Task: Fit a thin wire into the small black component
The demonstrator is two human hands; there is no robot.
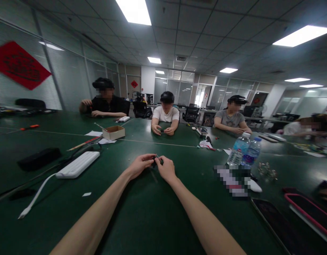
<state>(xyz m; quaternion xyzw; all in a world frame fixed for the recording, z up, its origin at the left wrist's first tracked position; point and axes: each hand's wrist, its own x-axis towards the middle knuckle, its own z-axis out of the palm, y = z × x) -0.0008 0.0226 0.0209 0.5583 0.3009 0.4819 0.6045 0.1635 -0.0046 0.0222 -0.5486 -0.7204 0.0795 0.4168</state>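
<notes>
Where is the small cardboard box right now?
In the head view, the small cardboard box sits on the green table, ahead and left of the left hand, just past a white corded device.

Small black object [154, 162], too small and blurred to name more exactly, pinched up between the fingertips [158, 159] of the left hand [140, 166] and the right hand [166, 169]. Dark, matte-looking body, mostly hidden behind the fingers, with only a sliver showing in the narrow gap between both hands. Thin pale pin [157, 156], short and straight, sticking up and leaning slightly rightward from the top edge. Whole piece held at the centre of the head view, tilted rather than level, gripped from both sides.
</notes>
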